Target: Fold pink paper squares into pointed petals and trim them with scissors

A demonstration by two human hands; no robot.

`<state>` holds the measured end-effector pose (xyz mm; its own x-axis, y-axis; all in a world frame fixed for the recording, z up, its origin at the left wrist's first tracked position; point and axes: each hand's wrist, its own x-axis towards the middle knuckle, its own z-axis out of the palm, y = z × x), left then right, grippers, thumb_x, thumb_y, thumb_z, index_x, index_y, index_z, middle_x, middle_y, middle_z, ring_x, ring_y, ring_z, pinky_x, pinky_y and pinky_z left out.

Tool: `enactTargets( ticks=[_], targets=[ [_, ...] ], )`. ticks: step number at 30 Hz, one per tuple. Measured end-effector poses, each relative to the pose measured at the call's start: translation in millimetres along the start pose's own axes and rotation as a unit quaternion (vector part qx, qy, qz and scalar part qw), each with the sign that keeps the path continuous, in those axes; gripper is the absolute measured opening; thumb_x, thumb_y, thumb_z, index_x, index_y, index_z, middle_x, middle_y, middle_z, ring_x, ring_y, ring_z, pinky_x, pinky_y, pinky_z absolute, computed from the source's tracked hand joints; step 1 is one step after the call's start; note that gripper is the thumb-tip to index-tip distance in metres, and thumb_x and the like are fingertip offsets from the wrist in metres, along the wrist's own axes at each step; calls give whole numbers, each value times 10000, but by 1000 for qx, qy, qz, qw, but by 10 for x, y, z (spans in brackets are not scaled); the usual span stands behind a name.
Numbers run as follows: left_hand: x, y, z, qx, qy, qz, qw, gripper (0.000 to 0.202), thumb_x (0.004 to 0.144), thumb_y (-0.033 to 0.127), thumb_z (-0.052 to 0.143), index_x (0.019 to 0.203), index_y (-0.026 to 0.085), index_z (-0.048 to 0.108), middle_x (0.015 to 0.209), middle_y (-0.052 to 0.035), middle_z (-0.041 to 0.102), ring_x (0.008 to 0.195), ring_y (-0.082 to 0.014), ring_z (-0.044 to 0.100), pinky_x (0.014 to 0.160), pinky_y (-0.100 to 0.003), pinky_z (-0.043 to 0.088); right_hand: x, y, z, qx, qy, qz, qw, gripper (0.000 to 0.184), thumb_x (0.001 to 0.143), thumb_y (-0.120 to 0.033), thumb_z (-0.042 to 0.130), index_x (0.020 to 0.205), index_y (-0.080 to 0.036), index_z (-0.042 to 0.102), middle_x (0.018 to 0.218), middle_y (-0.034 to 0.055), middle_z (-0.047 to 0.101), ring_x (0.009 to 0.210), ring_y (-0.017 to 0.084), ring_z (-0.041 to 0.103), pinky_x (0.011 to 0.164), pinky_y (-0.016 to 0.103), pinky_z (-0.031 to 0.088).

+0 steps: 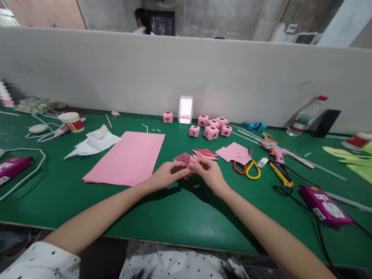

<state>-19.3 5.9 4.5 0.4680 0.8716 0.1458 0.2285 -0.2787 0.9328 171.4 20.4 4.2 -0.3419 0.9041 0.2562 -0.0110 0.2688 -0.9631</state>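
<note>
Between my two hands, a piece of folded pink paper (186,159) is held just above the green table. My left hand (170,174) pinches its left side, thumb near the middle. On the right side my right hand (209,171) grips it with thumb and fingers closed. The fingers cover much of the lower part. Right behind the hands lie several flat folded pink pieces (206,153), and beside them loose pink paper squares (236,153). Farther back stands a cluster of finished-looking pink paper cubes (211,132) with dark openings.
Large pink sheets (129,157) and a crumpled white tissue (96,142) lie left. Scissors (253,169), a yellow cutter (281,174), a glue gun (277,152) and a purple power strip (324,206) are on the right. A lit phone (185,109) leans on the grey partition (140,70).
</note>
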Motion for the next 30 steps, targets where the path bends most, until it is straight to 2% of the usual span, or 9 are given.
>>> enactTargets(
  ticks=[6, 9, 13, 15, 24, 30],
  targets=[
    [-20, -1, -11, 8, 34, 1, 999, 416, 840, 499, 604, 1035, 142, 694, 975, -86, 741, 884, -237, 703, 808, -321, 524, 12, 28, 3, -9, -8, -7, 1000, 320, 769, -477, 704, 851, -167, 692, 791, 17, 661, 742, 168, 607, 710, 281, 479],
    [-36, 12, -18, 9, 58, 5, 998, 397, 835, 477, 618, 1035, 144, 700, 958, -83, 744, 887, -231, 698, 828, -327, 527, 29, 58, 0, -43, -7, -18, 999, 335, 782, -494, 679, 848, -166, 693, 779, 16, 657, 720, 166, 591, 657, 266, 459],
    [-29, 15, -25, -3, 93, 9, 996, 361, 819, 460, 637, 965, 136, 702, 859, -69, 739, 808, -204, 690, 767, -304, 534, 49, 105, -17, -137, 4, -28, 990, 354, 796, -499, 657, 783, -147, 700, 713, 6, 633, 633, 132, 518, 570, 242, 382],
    [-20, 12, -26, -14, 99, 7, 995, 348, 812, 458, 642, 918, 130, 695, 809, -60, 728, 769, -190, 681, 738, -291, 532, 54, 116, -21, -151, 0, -29, 988, 361, 798, -498, 654, 753, -143, 695, 676, -3, 612, 608, 119, 488, 560, 237, 361],
    [-40, 69, -27, 16, 127, 8, 992, 338, 838, 469, 597, 920, 150, 674, 810, -45, 711, 734, -175, 667, 634, -251, 517, 33, 61, 5, -93, 17, 22, 995, 438, 760, -565, 661, 810, -131, 691, 641, 6, 585, 544, 108, 457, 492, 232, 336],
    [-39, 64, -19, 25, 136, 6, 990, 252, 825, 378, 614, 912, 150, 676, 836, -48, 716, 725, -164, 664, 639, -248, 515, 24, 61, 12, -80, 32, 35, 996, 434, 764, -563, 657, 808, -133, 687, 611, -8, 552, 530, 104, 442, 484, 228, 335]
  ],
)
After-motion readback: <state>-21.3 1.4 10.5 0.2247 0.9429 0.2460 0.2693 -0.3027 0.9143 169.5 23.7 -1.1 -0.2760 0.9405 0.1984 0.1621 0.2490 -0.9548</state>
